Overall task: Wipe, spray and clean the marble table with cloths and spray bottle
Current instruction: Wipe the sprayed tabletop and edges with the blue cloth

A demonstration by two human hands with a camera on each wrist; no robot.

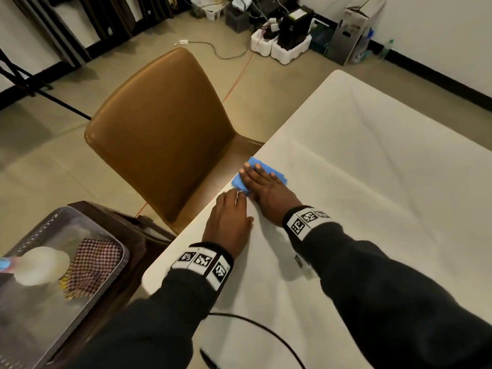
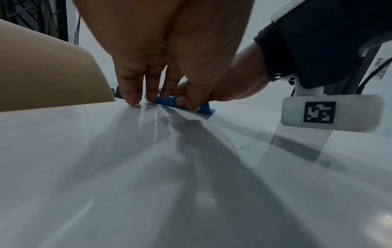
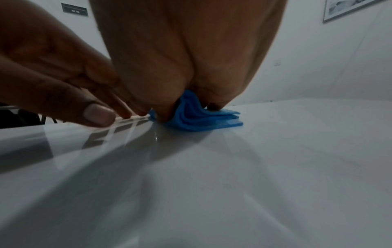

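A folded blue cloth [image 1: 277, 173] lies on the white marble table [image 1: 372, 182] at its left edge, by the chair. My right hand [image 1: 262, 182] presses flat on the cloth with straight fingers; in the right wrist view the cloth [image 3: 203, 120] bunches under that hand [image 3: 191, 58]. My left hand [image 1: 230, 214] rests flat on the table just behind the cloth, fingertips at its near edge. The left wrist view shows its fingertips [image 2: 131, 99] on the marble beside the cloth [image 2: 167, 102]. A white spray bottle [image 1: 40, 265] lies in a tray to the left.
A tan chair [image 1: 159, 134] stands pushed against the table's left edge. The grey tray [image 1: 16, 328] on a dark stand also holds a checkered cloth [image 1: 93, 265]. A black cable [image 1: 261, 328] crosses the table's near end. Boxes and wires sit on the floor by the far wall.
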